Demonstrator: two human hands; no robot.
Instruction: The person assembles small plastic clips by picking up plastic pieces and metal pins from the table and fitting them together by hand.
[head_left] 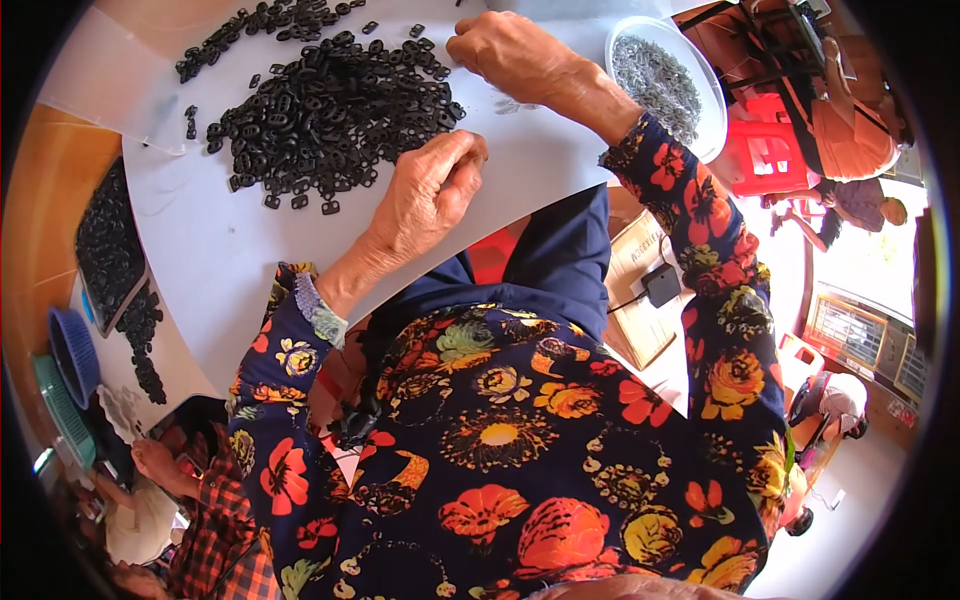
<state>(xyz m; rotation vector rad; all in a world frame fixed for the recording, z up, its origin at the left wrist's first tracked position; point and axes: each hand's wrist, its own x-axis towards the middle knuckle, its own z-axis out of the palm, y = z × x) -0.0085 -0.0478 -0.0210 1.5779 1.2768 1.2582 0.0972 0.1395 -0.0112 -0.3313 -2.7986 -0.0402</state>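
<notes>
A heap of small black pieces with oval holes (320, 115) lies on the white table (205, 240). My left hand (430, 195) is closed at the heap's near right edge, its thumb and fingers pressed together; whatever it pinches is hidden. Farther off and to the right, my right hand (520, 55) is closed too, fingers curled down toward the tabletop, and I cannot make out anything in it. Just right of that wrist stands a round white tub (716, 120) holding many tiny shiny, pale pieces (655, 85).
More black pieces (250, 28) lie at the table's far left. Beyond the left edge are a tray of black pieces (108, 250), a blue basket (72, 355) and a green basket (62, 410). A person in a checked sleeve (225, 510) sits lower left. Right are a cardboard box (640, 300) and red stool (762, 150).
</notes>
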